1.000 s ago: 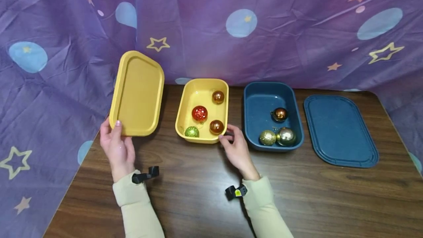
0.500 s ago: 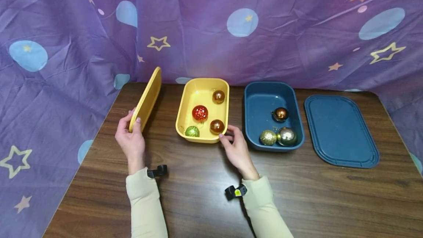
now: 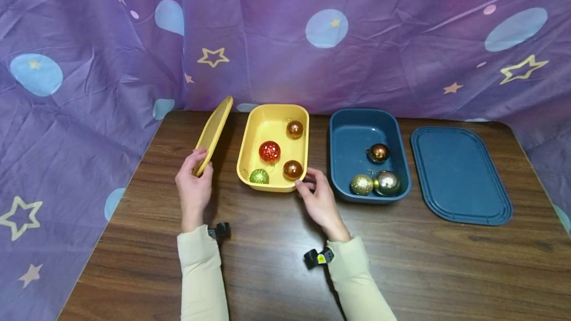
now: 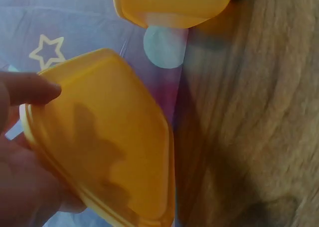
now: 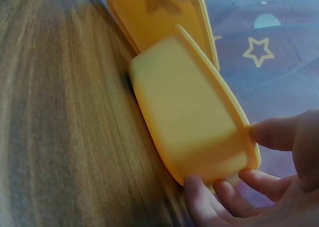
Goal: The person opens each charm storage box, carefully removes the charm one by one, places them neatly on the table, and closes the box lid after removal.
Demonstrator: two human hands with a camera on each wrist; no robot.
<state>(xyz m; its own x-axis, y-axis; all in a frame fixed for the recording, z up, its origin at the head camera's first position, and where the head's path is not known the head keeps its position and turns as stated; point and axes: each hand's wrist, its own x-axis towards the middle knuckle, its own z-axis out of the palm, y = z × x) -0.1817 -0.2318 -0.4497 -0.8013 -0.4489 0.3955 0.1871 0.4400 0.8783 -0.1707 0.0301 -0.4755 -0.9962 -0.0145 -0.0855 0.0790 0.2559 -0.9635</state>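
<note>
In the head view my left hand [image 3: 195, 192] pinches the near end of a yellow lid [image 3: 214, 128], thumb on one side and fingers on the other. The lid is tilted steeply on edge, left of a yellow container [image 3: 273, 189]. Inside that container lie a red bauble [image 3: 269, 151], a green glittery bauble [image 3: 259, 177] and two amber baubles [image 3: 292, 170]. My right hand [image 3: 318, 202] holds the container's near right corner. The right wrist view shows the thumb [image 5: 274, 132] at the rim and curled fingertips [image 5: 193, 183] against the outer wall.
Right of the yellow container stands a blue container [image 3: 369, 198] holding a brown bauble [image 3: 378, 153], a gold glittery bauble [image 3: 362, 185] and a silvery bauble [image 3: 387, 183]. A blue lid [image 3: 461, 177] lies flat farther right. A purple star-patterned cloth [image 3: 267, 28] hangs behind the wooden table [image 3: 267, 261].
My left hand has moved right with the yellow lid, bringing it closer to the yellow container. The lid has turned from face-on to nearly edge-on. My right hand has stayed at the corner.
</note>
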